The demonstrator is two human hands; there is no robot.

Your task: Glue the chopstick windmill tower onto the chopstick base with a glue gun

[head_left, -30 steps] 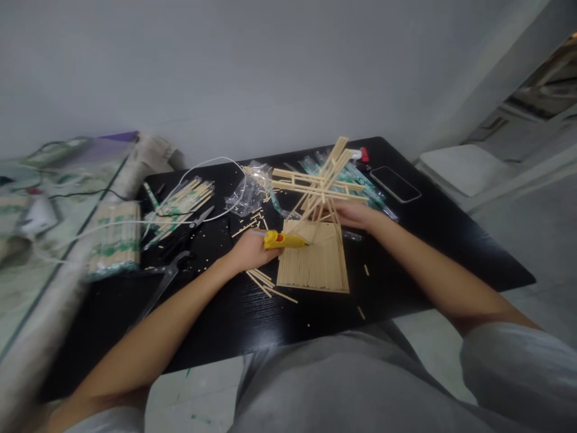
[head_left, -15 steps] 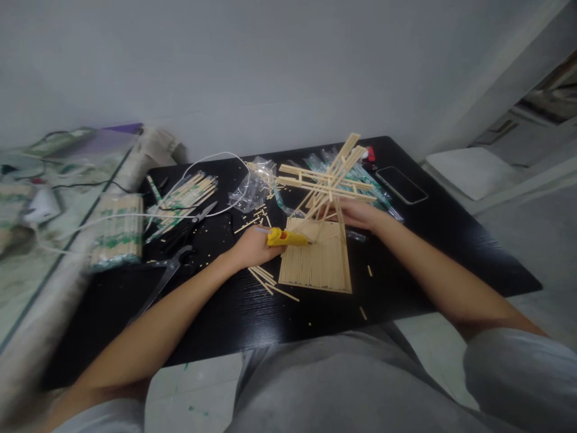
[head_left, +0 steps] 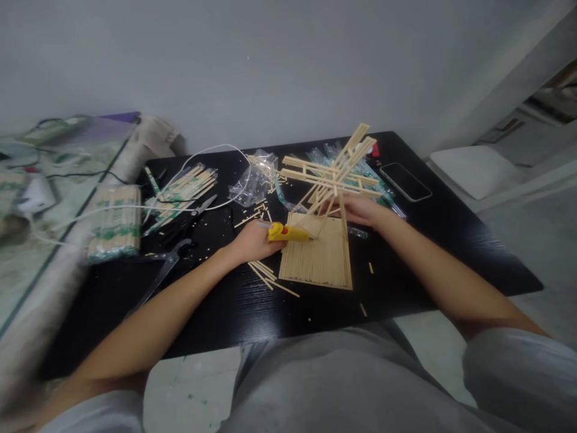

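Note:
My left hand [head_left: 256, 242] is closed round a yellow glue gun [head_left: 291, 233], whose nozzle points right over a flat square base [head_left: 315, 261] of bamboo sticks laid side by side. The nozzle is by the foot of a slanting leg; whether it touches cannot be told. Beyond the base rises a windmill-like stick model [head_left: 334, 174] with crossed, ladder-like blades on thin legs. My right hand [head_left: 356, 209] grips this model from behind, below the blades, its fingertips partly hidden by sticks.
Loose sticks [head_left: 270, 279] lie left of the base. Pliers [head_left: 164, 270], scissors [head_left: 198, 210], bundled chopsticks [head_left: 115, 219] and a white cable [head_left: 180, 210] are on the left. Plastic wrappers [head_left: 256, 186] lie at the back; a phone [head_left: 406, 181] sits at the far right.
The model's blades have shifted slightly up and right, with my right hand still on it. My left hand and the glue gun have hardly moved. The camera view has shifted a little.

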